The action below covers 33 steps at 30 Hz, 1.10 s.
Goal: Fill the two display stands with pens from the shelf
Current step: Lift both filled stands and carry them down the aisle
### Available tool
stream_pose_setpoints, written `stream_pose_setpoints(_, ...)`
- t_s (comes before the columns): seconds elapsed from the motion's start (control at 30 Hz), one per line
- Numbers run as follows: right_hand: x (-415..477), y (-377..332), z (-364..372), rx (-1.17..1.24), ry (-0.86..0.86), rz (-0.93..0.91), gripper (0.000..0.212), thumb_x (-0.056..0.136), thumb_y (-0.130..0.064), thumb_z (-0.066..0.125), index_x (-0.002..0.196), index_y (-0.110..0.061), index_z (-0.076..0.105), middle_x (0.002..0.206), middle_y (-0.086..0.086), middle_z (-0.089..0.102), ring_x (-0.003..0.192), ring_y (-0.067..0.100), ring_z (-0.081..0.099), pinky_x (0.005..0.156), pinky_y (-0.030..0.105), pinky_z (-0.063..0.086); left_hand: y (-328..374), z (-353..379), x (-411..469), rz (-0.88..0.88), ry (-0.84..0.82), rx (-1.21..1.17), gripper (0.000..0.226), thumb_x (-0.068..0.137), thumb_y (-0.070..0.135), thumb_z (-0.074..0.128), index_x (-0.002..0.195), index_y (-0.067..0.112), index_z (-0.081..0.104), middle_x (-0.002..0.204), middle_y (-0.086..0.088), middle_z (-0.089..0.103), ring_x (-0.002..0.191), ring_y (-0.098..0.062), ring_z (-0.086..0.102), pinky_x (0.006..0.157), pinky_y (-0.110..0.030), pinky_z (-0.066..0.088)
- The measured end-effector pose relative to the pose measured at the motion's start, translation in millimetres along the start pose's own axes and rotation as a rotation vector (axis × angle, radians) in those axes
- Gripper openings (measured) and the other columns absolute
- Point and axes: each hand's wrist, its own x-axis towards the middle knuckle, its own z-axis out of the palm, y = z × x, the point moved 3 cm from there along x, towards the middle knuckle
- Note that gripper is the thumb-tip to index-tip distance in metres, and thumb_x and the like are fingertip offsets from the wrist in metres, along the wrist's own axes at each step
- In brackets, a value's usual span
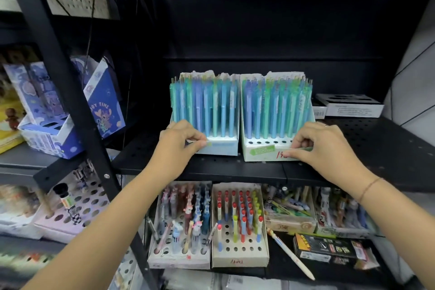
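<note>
Left stand (219, 148): on the shelf (353, 143), every row seems full of pens (207, 106).
Right stand (259, 152): beside it, front holes still empty.
Left hand (179, 146): curled, pinching what seems a pen (207, 142) at its stand's front.
Right hand (322, 143): curled, pinching a thin green pen (304, 148).
Left to do: I judge only the last holes.

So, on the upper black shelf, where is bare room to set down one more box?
Bare shelf lies right of the right stand, before the flat white box. A narrower bare strip lies between the left stand and the black upright. The stands sit side by side with no gap. The lower shelf is crowded with pen trays.
</note>
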Motion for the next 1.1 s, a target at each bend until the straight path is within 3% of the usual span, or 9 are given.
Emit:
stream_pose_setpoints(0.2, -24, -2, -19, 0.057, -0.013, 0.002, 0.024, 0.066, -0.037, 0.080, 0.062, -0.024, 0.061, 0.067, -0.008, 0.055, 0.069, 0.006, 0.049, 0.083, 0.032, 0.037, 20, 4, -27, 0.026, 0.005, -0.028, 0.015, 0.088, 0.019, 0.066, 0.079, 0.031, 0.064, 0.080, 0.013, 0.052, 0.091, -0.002, 0.045, 0.093, -0.029, 0.033)
stream_pose_setpoints(0.4, -53, 1, -36, 0.080, -0.038, 0.003, 0.022, 0.067, -0.038, 0.079, 0.062, -0.027, 0.061, 0.067, -0.009, 0.055, 0.074, 0.011, 0.051, 0.087, 0.023, 0.030, 39, 11, -55, 0.083, 0.040, 0.014, 0.019, 0.087, 0.021, 0.067, 0.079, 0.037, 0.061, 0.080, 0.015, 0.051, 0.095, 0.001, 0.043, 0.090, -0.008, 0.019)
stream_pose_setpoints(0.57, -67, 0, -44, 0.196, 0.063, 0.085, 0.012, 0.072, -0.030, 0.076, 0.071, -0.027, 0.065, 0.077, -0.008, 0.059, 0.078, 0.010, 0.052, 0.081, 0.024, 0.037, 42, 15, -68, 0.060, 0.182, -0.004, 0.006, 0.085, 0.024, 0.069, 0.090, 0.027, 0.069, 0.090, 0.012, 0.050, 0.094, -0.001, 0.040, 0.090, -0.013, 0.026)
stream_pose_setpoints(0.63, -74, 3, -49, 0.264, 0.235, 0.208, 0.010, 0.077, -0.029, 0.073, 0.078, -0.025, 0.064, 0.084, -0.004, 0.058, 0.079, 0.011, 0.053, 0.074, 0.023, 0.042, 42, 11, -73, -0.054, 0.339, -0.075, 0.017, 0.083, 0.030, 0.070, 0.098, 0.030, 0.063, 0.102, 0.009, 0.045, 0.102, -0.006, 0.040, 0.092, -0.014, 0.029)
stream_pose_setpoints(0.7, -83, 10, -52, 0.286, 0.360, 0.385, 0.019, 0.082, -0.040, 0.067, 0.086, -0.022, 0.061, 0.086, -0.001, 0.059, 0.078, 0.016, 0.054, 0.067, 0.026, 0.043, 37, 8, -79, -0.259, 0.452, -0.195, 0.028, 0.084, 0.036, 0.068, 0.108, 0.030, 0.056, 0.112, 0.008, 0.040, 0.112, -0.013, 0.043, 0.098, -0.026, 0.036)
stream_pose_setpoints(0.8, -92, 17, -46, 0.268, 0.139, 0.617, 0.048, 0.083, -0.064, 0.048, 0.104, -0.021, 0.053, 0.078, 0.003, 0.064, 0.068, 0.020, 0.061, 0.060, 0.033, 0.046, 27, 14, -80, -0.524, 0.316, -0.331, 0.043, 0.088, 0.050, 0.057, 0.120, 0.023, 0.051, 0.124, 0.002, 0.037, 0.109, -0.018, 0.048, 0.089, -0.033, 0.039)
stream_pose_setpoints(0.9, -90, 11, -37, 0.408, -0.070, 0.723, 0.053, 0.083, -0.067, 0.046, 0.110, -0.023, 0.049, 0.068, 0.011, 0.069, 0.053, 0.024, 0.066, 0.054, 0.035, 0.054, 26, 20, -76, -0.659, 0.154, -0.378, 0.060, 0.091, 0.055, 0.047, 0.135, 0.013, 0.043, 0.141, -0.001, 0.029, 0.093, -0.019, 0.058, 0.075, -0.033, 0.042)
stream_pose_setpoints(1.0, -84, 4, -31, 0.634, -0.048, 0.780, 0.049, 0.086, -0.055, 0.056, 0.108, -0.011, 0.054, 0.072, 0.019, 0.070, 0.052, 0.026, 0.066, 0.053, 0.034, 0.058, 31, 22, -70, -0.721, 0.180, -0.562, 0.065, 0.091, 0.046, 0.057, 0.144, 0.015, 0.034, 0.146, -0.001, 0.032, 0.077, -0.009, 0.061, 0.065, -0.024, 0.048)
stream_pose_setpoints(1.1, -86, 1, -25, 0.774, 0.057, 0.813, 0.038, 0.089, -0.039, 0.062, 0.106, -0.006, 0.057, 0.075, 0.022, 0.069, 0.051, 0.023, 0.064, 0.051, 0.032, 0.058, 33, 25, -67, -0.759, 0.252, -0.723, 0.048, 0.089, 0.033, 0.066, 0.128, 0.015, 0.045, 0.134, -0.007, 0.045, 0.084, -0.016, 0.065, 0.068, -0.026, 0.053)
